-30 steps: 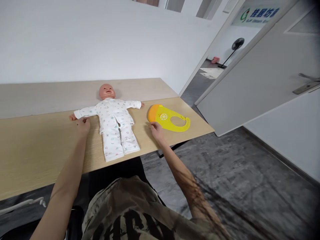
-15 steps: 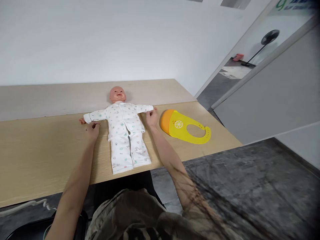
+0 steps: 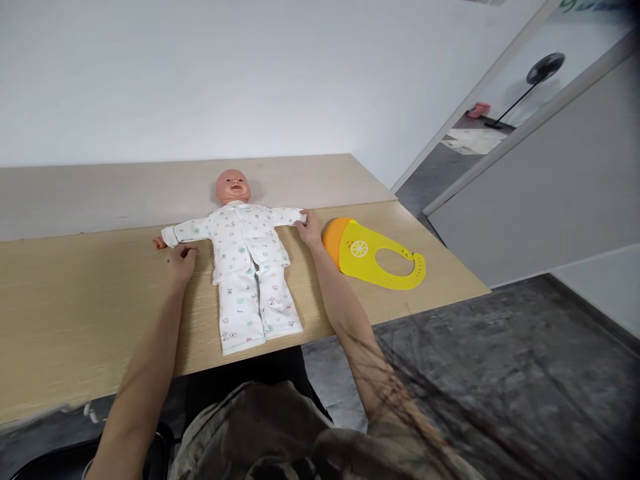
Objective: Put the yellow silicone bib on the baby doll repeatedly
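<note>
A baby doll (image 3: 233,187) lies on its back on the table, arms spread. It wears a white patterned pajama top (image 3: 235,233) and matching pants (image 3: 237,310). Beside the sleeve on the left, my left hand (image 3: 181,262) rests on the table, fingers curled in and nothing visible in them. My right hand (image 3: 309,230) is at the cuff of the other sleeve (image 3: 287,216), its fingers closed on the cuff and covering the doll's hand there. A yellow silicone bib (image 3: 363,267) with an orange pocket (image 3: 334,241) lies just right of my right hand.
The wooden table (image 3: 75,300) ends at a front edge close to my body, with a paler strip (image 3: 100,200) along the white wall. A grey partition (image 3: 540,180) stands at the right. A black fan (image 3: 545,69) is farther off.
My right hand has shifted slightly up, its fingers now over the sleeve cuff and the doll's hand. My left hand stays beside the other sleeve. The view has tilted slightly.
</note>
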Demonstrator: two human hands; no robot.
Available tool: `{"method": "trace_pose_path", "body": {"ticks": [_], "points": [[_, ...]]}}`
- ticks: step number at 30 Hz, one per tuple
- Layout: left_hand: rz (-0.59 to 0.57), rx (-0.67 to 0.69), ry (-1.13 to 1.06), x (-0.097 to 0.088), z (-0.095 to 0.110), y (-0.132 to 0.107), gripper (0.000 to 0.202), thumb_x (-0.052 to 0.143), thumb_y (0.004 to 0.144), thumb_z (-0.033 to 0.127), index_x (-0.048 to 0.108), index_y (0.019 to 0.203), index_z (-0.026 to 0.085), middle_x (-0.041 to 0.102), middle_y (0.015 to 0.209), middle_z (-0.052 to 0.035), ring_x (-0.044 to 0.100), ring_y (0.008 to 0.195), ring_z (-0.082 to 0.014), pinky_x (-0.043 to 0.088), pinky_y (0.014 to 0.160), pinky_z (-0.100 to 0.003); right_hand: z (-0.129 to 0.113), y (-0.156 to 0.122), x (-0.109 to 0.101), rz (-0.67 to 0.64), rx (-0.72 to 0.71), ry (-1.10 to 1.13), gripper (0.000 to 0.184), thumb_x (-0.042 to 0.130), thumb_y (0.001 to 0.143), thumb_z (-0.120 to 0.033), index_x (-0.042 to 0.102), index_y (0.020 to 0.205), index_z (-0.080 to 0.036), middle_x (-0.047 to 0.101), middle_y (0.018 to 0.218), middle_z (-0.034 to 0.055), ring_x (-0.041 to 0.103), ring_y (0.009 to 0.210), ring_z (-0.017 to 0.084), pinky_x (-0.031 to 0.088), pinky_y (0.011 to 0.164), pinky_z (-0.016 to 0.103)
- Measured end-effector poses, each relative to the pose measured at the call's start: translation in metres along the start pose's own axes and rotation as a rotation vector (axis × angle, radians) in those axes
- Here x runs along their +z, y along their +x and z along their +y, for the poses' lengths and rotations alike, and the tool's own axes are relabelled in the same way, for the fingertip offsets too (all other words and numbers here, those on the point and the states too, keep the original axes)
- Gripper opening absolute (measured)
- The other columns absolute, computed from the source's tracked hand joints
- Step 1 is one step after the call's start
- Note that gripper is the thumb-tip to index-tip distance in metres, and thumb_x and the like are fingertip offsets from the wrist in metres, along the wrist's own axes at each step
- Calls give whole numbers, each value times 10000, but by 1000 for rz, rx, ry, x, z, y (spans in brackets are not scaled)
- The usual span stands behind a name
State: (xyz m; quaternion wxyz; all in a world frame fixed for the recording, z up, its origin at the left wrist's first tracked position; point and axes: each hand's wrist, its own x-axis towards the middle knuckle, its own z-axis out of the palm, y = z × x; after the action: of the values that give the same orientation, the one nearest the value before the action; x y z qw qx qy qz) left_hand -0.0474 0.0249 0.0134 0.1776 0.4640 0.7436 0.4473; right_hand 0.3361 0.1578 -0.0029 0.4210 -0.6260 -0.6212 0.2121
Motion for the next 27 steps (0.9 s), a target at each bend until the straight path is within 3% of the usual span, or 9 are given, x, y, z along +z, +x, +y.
{"method": "trace_pose_path", "body": {"ticks": [4, 10, 13, 17, 20, 23, 27], "points": [[5, 2, 19, 0, -1, 2, 184, 576, 810, 274, 735, 867, 202, 711, 812, -70, 661, 825, -275, 572, 861, -442, -4, -1, -8, -23, -5, -61, 407, 580, 938, -51, 580, 1344, -77, 565, 1520, 207, 566, 972, 156, 401, 955, 306], [-2, 33, 46, -2, -2, 1, 171, 575, 824, 265, 730, 872, 209, 721, 843, -63, 673, 860, -266, 567, 902, -430, -8, -7, -10, 85, 89, -80, 403, 461, 1039, -144, 478, 1433, -58, 656, 1391, 182, 590, 1109, 181, 441, 982, 287], [-6, 67, 37, 0, -9, 4, 165, 569, 835, 242, 719, 887, 197, 723, 865, -53, 663, 858, -246, 560, 906, -413, -12, -19, -7, 135, 95, -156, 345, 472, 1065, -220, 529, 1377, -84, 668, 1357, 179, 617, 1093, 224, 458, 941, 311], [-7, 86, 30, 4, -16, 8, 161, 564, 836, 222, 706, 898, 180, 712, 879, -49, 643, 864, -236, 552, 908, -403, -19, -31, 3, -99, -148, -276, 254, 510, 1068, -327, 687, 1114, -151, 758, 1033, 103, 670, 928, 245, 482, 886, 316], [-6, 85, 26, 4, -17, 7, 154, 569, 835, 213, 706, 895, 175, 704, 864, -42, 636, 841, -228, 551, 887, -396, -25, -31, 11, -216, -296, -324, 234, 537, 1052, -307, 728, 1083, -175, 777, 1098, 106, 693, 965, 255, 491, 923, 325], [-11, 84, 13, 2, -13, 5, 151, 571, 845, 194, 713, 889, 168, 708, 857, -41, 636, 831, -217, 544, 889, -389, -31, -31, 12, -162, -219, -327, 276, 500, 1071, -287, 726, 1185, -177, 775, 1159, 121, 704, 993, 274, 504, 947, 350], [2, 63, 7, -1, -1, 4, 138, 571, 845, 162, 706, 870, 156, 710, 866, -49, 651, 867, -218, 538, 928, -386, -32, -43, 4, -74, -62, -311, 326, 475, 1086, -325, 725, 1144, -124, 762, 1035, 170, 693, 931, 302, 515, 921, 383]]}}
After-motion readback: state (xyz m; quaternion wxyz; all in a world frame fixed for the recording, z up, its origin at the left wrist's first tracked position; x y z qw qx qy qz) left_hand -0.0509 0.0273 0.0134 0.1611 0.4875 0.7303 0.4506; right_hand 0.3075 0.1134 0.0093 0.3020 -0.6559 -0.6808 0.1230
